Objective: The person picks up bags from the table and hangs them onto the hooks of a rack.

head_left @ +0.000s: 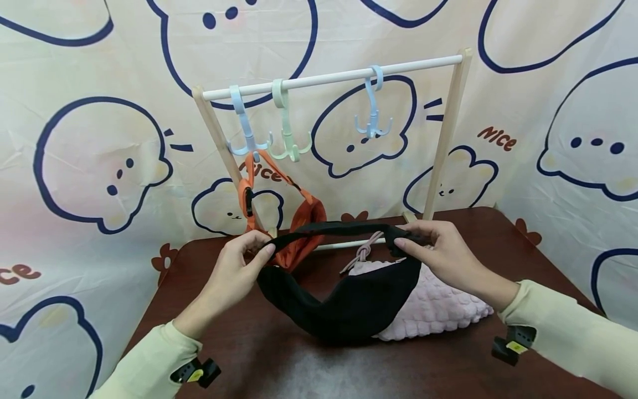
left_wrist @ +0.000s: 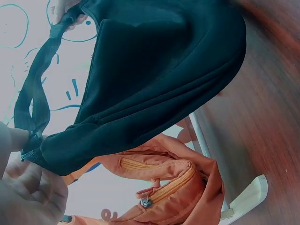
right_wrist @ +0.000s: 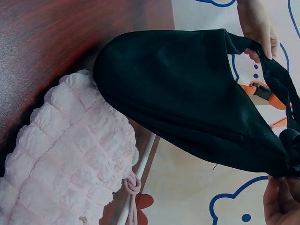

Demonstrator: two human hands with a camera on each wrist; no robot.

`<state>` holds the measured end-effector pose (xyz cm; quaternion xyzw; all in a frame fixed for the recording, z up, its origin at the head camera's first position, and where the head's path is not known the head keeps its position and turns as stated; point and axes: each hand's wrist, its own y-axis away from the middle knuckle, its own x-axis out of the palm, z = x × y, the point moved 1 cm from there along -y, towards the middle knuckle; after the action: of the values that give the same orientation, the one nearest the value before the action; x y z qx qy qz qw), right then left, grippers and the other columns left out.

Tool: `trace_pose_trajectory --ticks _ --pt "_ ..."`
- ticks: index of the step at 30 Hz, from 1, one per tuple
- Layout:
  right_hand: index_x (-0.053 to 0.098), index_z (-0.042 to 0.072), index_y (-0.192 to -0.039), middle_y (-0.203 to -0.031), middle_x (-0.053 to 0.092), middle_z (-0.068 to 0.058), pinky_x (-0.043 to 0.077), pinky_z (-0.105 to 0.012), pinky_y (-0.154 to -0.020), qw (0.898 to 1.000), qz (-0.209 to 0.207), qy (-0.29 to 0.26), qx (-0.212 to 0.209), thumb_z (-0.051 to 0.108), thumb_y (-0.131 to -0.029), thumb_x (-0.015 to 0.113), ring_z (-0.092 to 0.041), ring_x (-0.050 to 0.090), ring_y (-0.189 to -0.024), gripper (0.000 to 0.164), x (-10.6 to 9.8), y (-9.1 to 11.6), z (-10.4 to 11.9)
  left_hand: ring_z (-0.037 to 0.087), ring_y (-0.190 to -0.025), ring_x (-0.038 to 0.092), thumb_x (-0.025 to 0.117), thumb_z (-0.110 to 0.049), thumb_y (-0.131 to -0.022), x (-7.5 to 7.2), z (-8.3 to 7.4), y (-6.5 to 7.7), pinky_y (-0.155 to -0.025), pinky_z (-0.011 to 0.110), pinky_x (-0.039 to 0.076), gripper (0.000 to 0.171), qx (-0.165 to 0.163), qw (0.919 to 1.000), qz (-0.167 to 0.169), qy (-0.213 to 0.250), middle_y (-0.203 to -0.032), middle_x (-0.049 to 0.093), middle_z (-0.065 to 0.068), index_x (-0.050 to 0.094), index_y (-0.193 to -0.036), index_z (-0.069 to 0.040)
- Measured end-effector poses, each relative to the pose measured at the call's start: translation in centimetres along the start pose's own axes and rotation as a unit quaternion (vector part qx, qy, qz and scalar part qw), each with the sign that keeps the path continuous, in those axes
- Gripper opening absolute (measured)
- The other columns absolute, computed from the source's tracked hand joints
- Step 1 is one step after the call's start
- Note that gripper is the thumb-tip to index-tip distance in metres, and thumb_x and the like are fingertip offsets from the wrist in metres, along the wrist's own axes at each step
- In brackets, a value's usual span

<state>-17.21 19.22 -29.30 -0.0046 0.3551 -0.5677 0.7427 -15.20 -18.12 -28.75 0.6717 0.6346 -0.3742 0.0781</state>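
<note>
A black cloth shoulder bag (head_left: 344, 305) hangs between my two hands over the table, its strap stretched across the top. My left hand (head_left: 238, 266) pinches the left end of the strap between thumb and fingers. At the other end, my right hand (head_left: 441, 249) grips the strap where it meets the bag. Behind the black bag's right side, a pale pink quilted bag (head_left: 441, 307) with a knotted cord lies on the table, partly covered. An orange bag (head_left: 311, 213) hangs by its strap from the left blue hook (head_left: 244, 124), beyond my left hand.
A rack with a white bar (head_left: 329, 79) and wooden posts stands at the back of the brown table (head_left: 239, 354). A green hook (head_left: 286, 124) and another blue hook (head_left: 372, 105) hang on the bar. A cartoon-print cloth (head_left: 99, 166) covers the walls behind.
</note>
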Motion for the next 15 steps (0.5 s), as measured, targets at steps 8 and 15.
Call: trace_pose_trajectory --ticks 8,15 --pt "0.074 0.003 -0.108 -0.093 0.076 -0.011 0.056 -0.024 -0.067 1.000 -0.007 0.011 0.007 0.010 -0.096 0.069 -0.011 0.071 -0.074 0.014 0.15 -0.44 -0.09 0.011 -0.073 0.055 0.062 -0.018 -0.102 -0.01 0.01 -0.18 -0.067 0.024 0.046 0.013 0.002 0.9999 -0.010 0.004 -0.083 0.065 0.006 0.070 -0.102 -0.008" --pt "0.074 0.002 -0.107 -0.095 0.075 -0.013 0.055 -0.022 -0.069 1.000 -0.017 0.014 0.010 0.010 -0.095 0.070 -0.010 0.071 -0.075 0.014 0.42 -0.76 0.07 0.010 -0.073 0.053 0.061 -0.019 -0.102 -0.08 -0.13 -0.28 -0.066 0.024 0.044 0.014 0.001 0.9998 -0.022 0.000 -0.083 0.064 0.006 0.070 -0.102 -0.008"
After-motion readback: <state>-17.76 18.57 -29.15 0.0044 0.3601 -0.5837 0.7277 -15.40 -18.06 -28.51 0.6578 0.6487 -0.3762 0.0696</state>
